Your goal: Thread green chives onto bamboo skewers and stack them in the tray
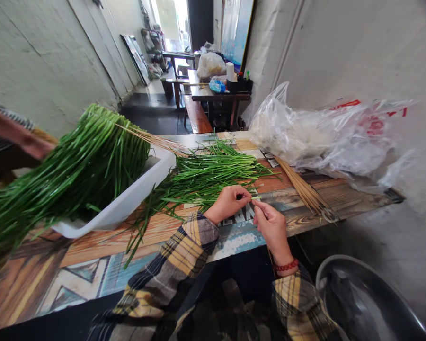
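Note:
My left hand (pixel 230 202) is closed in a pinch on the pale ends of a few garlic chives (pixel 256 197) above the table's near edge. Facing it, my right hand (pixel 271 227) is closed too, its fingertips at those same ends. A thin bamboo skewer (pixel 270 259) shows below the right palm, along the wrist; its tip is hidden by the fingers. Just beyond my hands lies a loose pile of green garlic chives (pixel 213 168). To the right, a bundle of bamboo skewers (pixel 300 184) rests on the table near a metal ring (pixel 329 215).
A white tray (pixel 128 201) at left carries a big heap of chives (pixel 88 161), with skewers sticking out. Another person's hand (pixel 39 146) is beside it. Clear plastic bags (pixel 326 132) fill the right end; a grey basin (pixel 369 298) stands below.

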The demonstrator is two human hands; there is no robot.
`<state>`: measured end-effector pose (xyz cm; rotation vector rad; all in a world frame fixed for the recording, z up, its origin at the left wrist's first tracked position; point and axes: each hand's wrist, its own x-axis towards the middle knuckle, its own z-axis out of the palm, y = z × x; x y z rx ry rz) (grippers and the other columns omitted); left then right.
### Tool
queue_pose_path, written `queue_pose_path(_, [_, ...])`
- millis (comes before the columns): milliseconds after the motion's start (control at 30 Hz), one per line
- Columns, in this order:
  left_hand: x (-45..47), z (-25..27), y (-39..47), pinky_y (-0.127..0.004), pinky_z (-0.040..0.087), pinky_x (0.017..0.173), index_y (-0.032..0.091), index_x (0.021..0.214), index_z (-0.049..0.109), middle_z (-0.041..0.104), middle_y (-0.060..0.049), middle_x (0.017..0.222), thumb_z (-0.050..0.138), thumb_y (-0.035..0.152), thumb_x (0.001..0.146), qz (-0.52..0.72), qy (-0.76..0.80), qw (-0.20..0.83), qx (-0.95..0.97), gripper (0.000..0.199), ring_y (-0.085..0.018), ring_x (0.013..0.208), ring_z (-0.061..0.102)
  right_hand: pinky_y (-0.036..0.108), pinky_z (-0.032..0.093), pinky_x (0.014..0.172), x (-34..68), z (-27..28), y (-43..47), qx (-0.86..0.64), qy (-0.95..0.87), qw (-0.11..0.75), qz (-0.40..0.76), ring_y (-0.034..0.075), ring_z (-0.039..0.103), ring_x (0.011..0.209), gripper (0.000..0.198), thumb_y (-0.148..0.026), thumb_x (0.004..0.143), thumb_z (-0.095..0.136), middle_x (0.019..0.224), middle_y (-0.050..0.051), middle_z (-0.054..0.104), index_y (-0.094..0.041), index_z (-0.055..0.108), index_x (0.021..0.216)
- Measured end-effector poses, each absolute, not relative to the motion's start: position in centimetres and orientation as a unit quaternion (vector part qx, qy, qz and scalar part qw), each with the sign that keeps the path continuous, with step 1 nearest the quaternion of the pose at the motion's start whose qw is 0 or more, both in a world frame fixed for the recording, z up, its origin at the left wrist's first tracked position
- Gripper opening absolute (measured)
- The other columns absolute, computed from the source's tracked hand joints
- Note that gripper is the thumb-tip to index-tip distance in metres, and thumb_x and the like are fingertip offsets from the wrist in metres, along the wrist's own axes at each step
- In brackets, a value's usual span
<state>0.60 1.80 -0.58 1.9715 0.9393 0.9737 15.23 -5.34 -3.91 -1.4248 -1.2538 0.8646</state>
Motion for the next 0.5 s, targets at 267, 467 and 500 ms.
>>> queue_pose_path(267, [0.55,-0.43,1.71,-0.018,0.042,0.063,0.011,0.069,0.067,0.065,-0.001,0.070,0.056,0.012,0.079,0.359,0.362,0.360,0.781,0.015,-0.009,0.065,0.056,0.020,0.033,0.040,15.20,-3.81,-5.23,-0.591,-0.526,0.498,0.355,0.008,0.043,0.039,0.038,-0.050,0.084,0.055,0.053,-0.003,0.055,-0.014,0.066,0.090])
queue_pose_path(467, [0.53,-0.45,1.61,-0.018,0.040,0.061,0.012,0.066,0.065,0.061,0.000,0.066,0.055,0.013,0.080,0.346,0.355,0.345,0.797,0.017,-0.008,0.063,0.054,0.020,0.035,0.041,15.18,-4.08,-5.14,-0.594,-0.524,0.495,0.358,0.008,0.045,0.039,0.038,-0.052,0.084,0.054,0.053,-0.004,0.056,-0.016,0.064,0.089])
queue_pose_path(500, [0.54,-0.47,1.57,-0.018,0.040,0.061,0.012,0.066,0.065,0.061,0.000,0.066,0.055,0.013,0.081,0.343,0.351,0.344,0.801,0.018,-0.008,0.063,0.054,0.020,0.035,0.041,15.19,-4.10,-5.12,-0.592,-0.521,0.496,0.362,0.008,0.045,0.039,0.038,-0.053,0.084,0.054,0.053,-0.004,0.056,-0.016,0.063,0.088])
